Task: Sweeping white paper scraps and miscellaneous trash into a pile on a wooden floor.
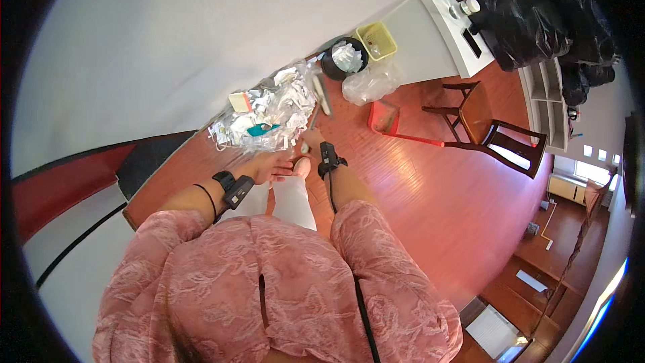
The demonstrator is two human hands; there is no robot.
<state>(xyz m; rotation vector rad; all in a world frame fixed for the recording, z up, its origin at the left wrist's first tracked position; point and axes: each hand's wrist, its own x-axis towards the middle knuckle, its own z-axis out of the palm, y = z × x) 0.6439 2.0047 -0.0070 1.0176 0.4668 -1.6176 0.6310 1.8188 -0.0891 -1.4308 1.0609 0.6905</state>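
Note:
A heap of crumpled paper and clear plastic film lies on the floor along the wall in front of me. On it I see a teal piece and a small cream box with an orange edge. My right hand is closed around a thin grey handle. The handle runs toward what looks like a broom head at the heap's right side. My left hand hangs just short of the heap with its fingers apart, holding nothing.
Beyond the heap stand a black bin of white waste and a yellow basket. A clear plastic bag lies before them. A red dustpan reaches toward a wooden chair. Black bags are piled at upper right.

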